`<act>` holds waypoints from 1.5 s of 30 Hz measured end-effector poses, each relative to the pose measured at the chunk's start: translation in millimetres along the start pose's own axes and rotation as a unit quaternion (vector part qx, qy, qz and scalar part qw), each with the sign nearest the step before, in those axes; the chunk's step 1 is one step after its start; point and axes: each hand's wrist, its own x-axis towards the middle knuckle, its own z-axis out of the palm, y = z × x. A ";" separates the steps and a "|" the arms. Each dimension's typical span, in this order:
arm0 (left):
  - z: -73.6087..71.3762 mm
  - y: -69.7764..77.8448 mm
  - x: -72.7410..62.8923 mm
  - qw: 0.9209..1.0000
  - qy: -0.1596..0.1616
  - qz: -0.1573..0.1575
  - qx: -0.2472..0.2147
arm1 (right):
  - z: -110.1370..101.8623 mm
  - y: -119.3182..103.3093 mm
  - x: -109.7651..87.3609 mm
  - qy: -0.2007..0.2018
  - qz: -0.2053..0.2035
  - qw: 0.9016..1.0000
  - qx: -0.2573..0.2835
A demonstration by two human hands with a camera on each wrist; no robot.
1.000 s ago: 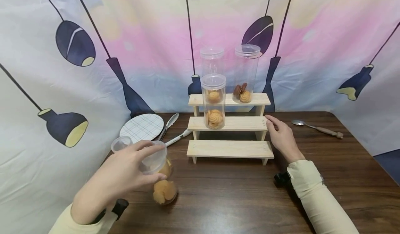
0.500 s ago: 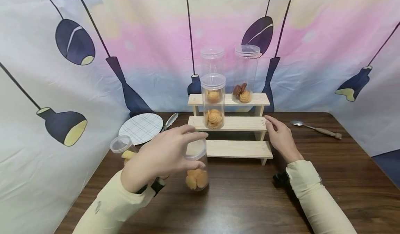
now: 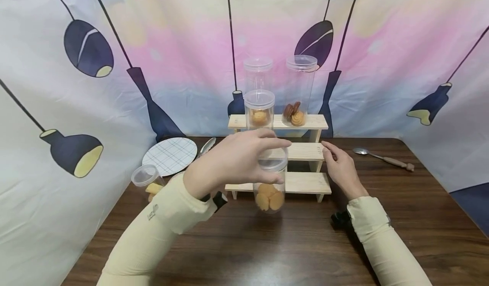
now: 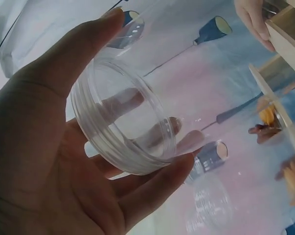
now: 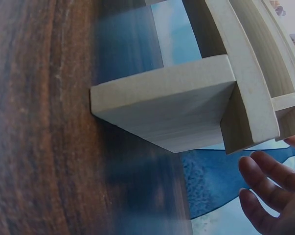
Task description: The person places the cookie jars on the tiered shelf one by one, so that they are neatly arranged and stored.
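Note:
My left hand (image 3: 240,156) grips a clear, lidded plastic jar (image 3: 270,194) near its top, the thumb on one side and the fingers on the other. Round golden cookies lie in the bottom of the jar. It hangs upright in front of the lowest step of a three-step wooden display rack (image 3: 307,182). In the left wrist view the ribbed lid (image 4: 127,117) sits within the curve of the fingers. My right hand (image 3: 342,169) touches the right end of the middle step with its fingertips; its other fingers are loosely bent beside the rack in the right wrist view.
Jars with swirled cookies stand on the middle step (image 3: 259,103) and top step, left side. Another jar (image 3: 300,91) holds dates and a cookie at top right. Left lie a checked plate (image 3: 170,155), tongs (image 3: 207,145) and a jar (image 3: 147,178); right, a spoon (image 3: 383,158).
My left hand has carried the cookie jar rightward and slightly up, from the left of the table to the front of the rack. The right hand stays at the rack's right end.

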 end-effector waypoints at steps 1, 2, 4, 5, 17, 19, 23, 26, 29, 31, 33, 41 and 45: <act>-1.2 2.1 4.4 1.000 -0.004 0.005 0.005 | -0.2 -0.1 0.1 0.000 -0.001 1.000 0.000; -2.5 4.5 8.9 1.000 -0.009 0.009 0.011 | -0.6 -0.2 0.2 0.000 -0.003 1.000 0.000; -5.8 9.6 18.4 0.999 -0.019 0.018 0.026 | -1.4 0.0 0.7 -0.001 -0.005 1.000 0.000; -7.4 11.8 23.2 0.999 -0.021 0.021 0.032 | -1.9 -0.1 0.9 -0.001 -0.006 1.000 -0.001; -13.8 15.6 77.3 0.998 -0.028 0.027 0.050 | -2.8 1.6 3.6 0.004 -0.008 1.000 -0.002; -12.4 13.3 84.7 0.998 -0.032 0.017 0.054 | -1.8 2.3 3.9 0.001 -0.008 1.000 -0.004; -7.3 6.5 98.5 0.998 -0.043 0.002 0.047 | -0.7 2.5 3.6 -0.002 -0.007 1.000 -0.006; -4.1 -0.3 107.4 0.998 -0.046 -0.011 0.042 | -0.4 2.4 3.4 0.000 -0.008 1.000 -0.005; -3.3 -6.8 115.1 0.998 -0.041 -0.024 0.042 | -0.1 2.6 2.9 0.005 -0.011 1.000 -0.004; -4.1 -10.3 119.2 0.998 -0.038 -0.032 0.039 | 0.2 2.8 2.8 0.007 -0.011 1.000 -0.004; -5.6 -12.9 122.9 0.998 -0.037 -0.039 0.037 | 0.4 2.8 2.3 0.007 -0.010 1.000 -0.004; -8.9 -17.4 134.7 0.998 -0.032 -0.033 0.034 | 1.1 2.6 2.0 0.011 -0.010 1.000 -0.002; -7.7 -18.9 138.6 0.998 -0.036 -0.037 0.031 | 1.4 2.0 2.4 0.012 -0.009 1.000 -0.002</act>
